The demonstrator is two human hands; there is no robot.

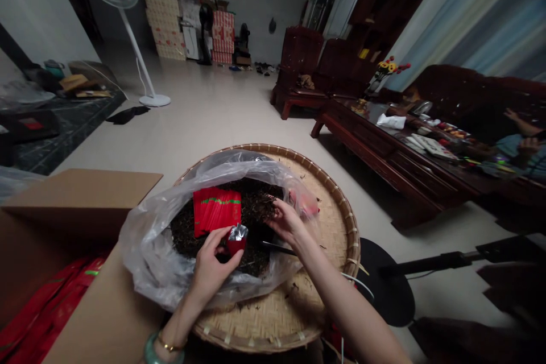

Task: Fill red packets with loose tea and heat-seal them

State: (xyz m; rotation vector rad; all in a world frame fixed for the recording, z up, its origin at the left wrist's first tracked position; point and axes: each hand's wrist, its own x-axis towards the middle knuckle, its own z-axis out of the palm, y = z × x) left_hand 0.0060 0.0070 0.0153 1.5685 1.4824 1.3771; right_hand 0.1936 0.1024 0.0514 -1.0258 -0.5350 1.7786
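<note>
My left hand is closed round a small red packet with a silver open top, held over a heap of dark loose tea. The tea lies in a clear plastic bag on a round woven bamboo tray. A stack of flat red packets rests on the tea just above my left hand. My right hand reaches into the tea with its fingers bent and pinched at the leaves. A dark scoop handle lies under that wrist.
An open cardboard box with red packets inside stands at the left. A dark wooden table with clutter runs along the right, where another person's arms show. A standing fan and stacked boxes are further back.
</note>
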